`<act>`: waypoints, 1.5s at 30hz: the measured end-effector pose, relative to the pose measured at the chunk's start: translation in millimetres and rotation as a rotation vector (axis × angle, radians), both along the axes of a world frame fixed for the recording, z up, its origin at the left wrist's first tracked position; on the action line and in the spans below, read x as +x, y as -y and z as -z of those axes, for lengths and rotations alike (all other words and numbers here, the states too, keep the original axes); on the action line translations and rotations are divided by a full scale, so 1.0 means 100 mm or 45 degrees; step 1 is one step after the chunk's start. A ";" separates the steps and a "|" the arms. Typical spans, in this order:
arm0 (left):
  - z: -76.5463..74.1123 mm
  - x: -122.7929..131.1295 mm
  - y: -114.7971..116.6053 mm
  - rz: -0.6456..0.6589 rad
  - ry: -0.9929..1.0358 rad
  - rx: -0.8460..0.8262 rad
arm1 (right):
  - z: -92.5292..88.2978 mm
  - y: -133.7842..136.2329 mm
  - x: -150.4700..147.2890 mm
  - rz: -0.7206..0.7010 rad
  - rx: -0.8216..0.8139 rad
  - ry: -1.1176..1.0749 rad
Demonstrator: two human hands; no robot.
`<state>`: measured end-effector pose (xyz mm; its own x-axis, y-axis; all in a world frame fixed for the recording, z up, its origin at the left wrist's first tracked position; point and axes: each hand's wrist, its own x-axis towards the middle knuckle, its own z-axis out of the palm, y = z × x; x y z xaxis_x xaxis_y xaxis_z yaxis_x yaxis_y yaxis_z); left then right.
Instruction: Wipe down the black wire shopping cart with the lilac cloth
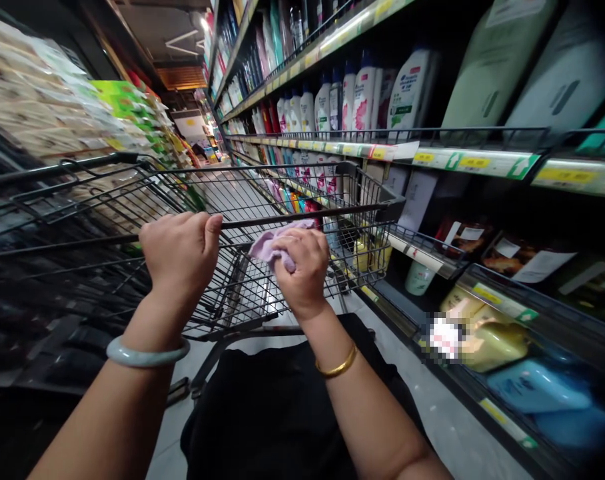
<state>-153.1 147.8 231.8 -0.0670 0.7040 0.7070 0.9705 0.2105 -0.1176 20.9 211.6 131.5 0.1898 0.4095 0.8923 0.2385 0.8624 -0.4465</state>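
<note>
My left hand (180, 250) is wrapped round the dark handle bar of a wire shopping cart (247, 313). A pale bangle (145, 352) circles that wrist. Just to the right, my right hand (305, 270) is closed on a crumpled lilac cloth (270, 247), close against the same bar; whether its fingers also grip the bar I cannot tell. A gold bracelet (337, 363) is on the right wrist. Through the cart's mesh the floor shows.
On the right run long shelves (462, 160) with shampoo bottles (365, 93) and price tags. Lower down lie yellow bottles (497, 343) and blue bottles (537, 387). Stacked packs (37, 87) line the left side. A tiled aisle (217, 190) stretches ahead between them.
</note>
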 end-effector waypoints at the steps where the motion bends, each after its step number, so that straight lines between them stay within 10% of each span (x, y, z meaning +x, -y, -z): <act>1: 0.00 0.02 0.00 0.002 0.011 -0.001 | -0.01 -0.02 0.03 0.021 -0.006 -0.039; 45: 0.01 0.38 0.17 -0.047 -0.063 -0.030 | -0.17 0.33 -0.10 -0.049 -0.082 -0.085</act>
<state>-114.7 130.4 230.8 -0.0587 0.7180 0.6936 0.9551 0.2425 -0.1702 10.6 178.1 148.4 0.2309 0.4740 0.8497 0.1741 0.8391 -0.5154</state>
